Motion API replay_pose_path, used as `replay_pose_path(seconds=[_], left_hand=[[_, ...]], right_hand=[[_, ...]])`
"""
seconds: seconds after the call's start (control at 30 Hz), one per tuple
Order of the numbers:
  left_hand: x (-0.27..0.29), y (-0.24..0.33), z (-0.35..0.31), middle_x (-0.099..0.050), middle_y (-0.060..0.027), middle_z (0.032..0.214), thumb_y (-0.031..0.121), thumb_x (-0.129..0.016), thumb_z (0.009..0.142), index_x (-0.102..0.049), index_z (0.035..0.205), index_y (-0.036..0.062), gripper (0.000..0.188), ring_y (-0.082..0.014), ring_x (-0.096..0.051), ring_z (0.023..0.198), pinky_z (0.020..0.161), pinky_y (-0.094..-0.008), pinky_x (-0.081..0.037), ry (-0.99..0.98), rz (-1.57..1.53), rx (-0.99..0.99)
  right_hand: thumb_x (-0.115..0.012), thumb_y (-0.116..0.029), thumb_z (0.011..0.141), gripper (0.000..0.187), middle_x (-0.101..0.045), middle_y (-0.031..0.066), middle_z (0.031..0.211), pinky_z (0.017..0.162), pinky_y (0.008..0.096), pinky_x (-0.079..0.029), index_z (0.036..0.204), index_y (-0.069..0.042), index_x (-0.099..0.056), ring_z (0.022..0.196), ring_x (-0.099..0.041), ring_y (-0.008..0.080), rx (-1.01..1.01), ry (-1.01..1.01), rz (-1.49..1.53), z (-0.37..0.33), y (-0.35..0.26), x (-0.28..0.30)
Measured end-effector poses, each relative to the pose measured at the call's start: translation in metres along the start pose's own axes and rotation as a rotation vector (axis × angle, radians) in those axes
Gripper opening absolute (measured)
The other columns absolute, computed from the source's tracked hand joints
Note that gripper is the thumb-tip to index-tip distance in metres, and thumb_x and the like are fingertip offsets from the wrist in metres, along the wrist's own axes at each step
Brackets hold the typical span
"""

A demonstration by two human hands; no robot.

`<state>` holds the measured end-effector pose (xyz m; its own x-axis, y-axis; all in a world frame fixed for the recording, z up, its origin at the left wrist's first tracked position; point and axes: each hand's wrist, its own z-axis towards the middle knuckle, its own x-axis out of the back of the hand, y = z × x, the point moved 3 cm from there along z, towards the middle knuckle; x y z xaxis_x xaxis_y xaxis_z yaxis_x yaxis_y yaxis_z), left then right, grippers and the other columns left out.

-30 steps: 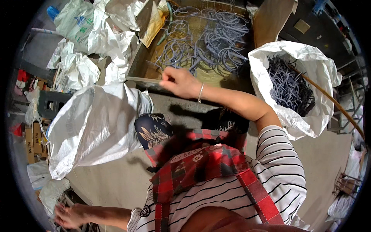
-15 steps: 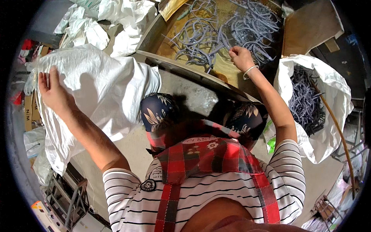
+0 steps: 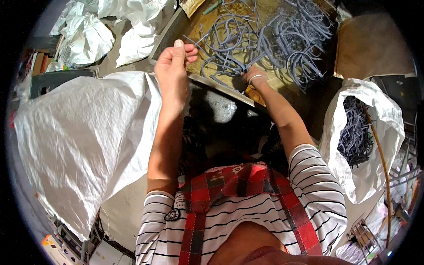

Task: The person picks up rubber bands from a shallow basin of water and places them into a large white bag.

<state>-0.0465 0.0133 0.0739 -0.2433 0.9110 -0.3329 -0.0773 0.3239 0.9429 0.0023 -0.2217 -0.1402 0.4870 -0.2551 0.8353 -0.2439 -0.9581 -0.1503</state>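
Note:
A rectangular tub (image 3: pixel 223 91) with shallow liquid holds long, curly grey strips (image 3: pixel 260 44) that look rubbery. Down inside its near edge, my right hand (image 3: pixel 255 76) has its fingers closed at the end of a bunch of strips; the fingertips are partly hidden. My left hand (image 3: pixel 174 66) is raised by the tub's left corner, thumb against curled fingers, with nothing visible in it. A thin strip end lies just beyond its fingertips. To my left spreads a large white sack (image 3: pixel 88 128), apart from the hand.
At the right, an open white sack (image 3: pixel 384 119) contains short dark grey pieces (image 3: pixel 353 132), with a long thin stick (image 3: pixel 379 150) leaning from it. Crumpled white sacks (image 3: pixel 84 35) lie at the back left. A brown board (image 3: pixel 375 46) stands beside the tub.
My left hand has come right from the white sack to the tub corner, and its fingers have curled. My right hand has moved left and nearer, onto the strips. The left sack has slumped.

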Motion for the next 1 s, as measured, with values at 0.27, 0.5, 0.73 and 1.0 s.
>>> replay_pose_path(seconds=[0.27,0.5,0.73,1.0], left_hand=[[0.002,-0.055,0.037,-0.059,-0.0076,0.080,0.017,-0.055,0.086,-0.054,0.087,-0.0033,0.020,-0.0120,-0.058,0.069,0.062,-0.0213,-0.048,-0.076,0.126,0.122],[-0.025,-0.069,0.044,-0.060,-0.0075,0.080,0.016,-0.054,0.087,-0.054,0.083,-0.0028,0.019,-0.0112,-0.058,0.068,0.062,-0.0217,-0.048,-0.085,0.176,0.260],[-0.070,-0.096,0.020,-0.058,-0.0124,0.103,0.023,-0.066,0.078,-0.051,0.113,0.0010,0.044,-0.0211,-0.055,0.093,0.081,-0.0314,-0.045,-0.526,0.407,-0.164],[-0.065,-0.093,0.022,-0.031,0.0044,0.049,0.026,-0.054,0.087,-0.053,0.081,0.0019,0.025,-0.0066,-0.028,0.040,0.040,-0.0245,-0.028,-0.207,0.084,0.485]], right_hand=[[-0.060,-0.027,0.074,0.033,-0.061,0.0210,0.092,0.079,0.0387,-0.047,0.088,0.002,-0.060,0.089,-0.058,0.0336,0.164,0.248,0.098,0.035,0.030,0.005],[-0.055,-0.008,0.078,0.031,-0.060,0.0160,0.090,0.070,0.0399,-0.048,0.109,-0.007,-0.055,0.082,-0.059,0.0340,0.662,0.616,-0.118,-0.027,0.076,0.166],[-0.057,-0.007,0.072,0.033,-0.050,0.0077,0.081,0.060,0.0365,-0.046,0.104,-0.008,-0.052,0.072,-0.057,0.0256,1.079,0.591,-0.469,-0.108,0.012,0.201],[-0.065,-0.015,0.074,0.031,-0.058,0.0106,0.096,0.068,0.0365,-0.047,0.102,-0.007,-0.054,0.077,-0.057,0.0300,0.927,0.931,0.179,-0.094,0.000,0.218]])
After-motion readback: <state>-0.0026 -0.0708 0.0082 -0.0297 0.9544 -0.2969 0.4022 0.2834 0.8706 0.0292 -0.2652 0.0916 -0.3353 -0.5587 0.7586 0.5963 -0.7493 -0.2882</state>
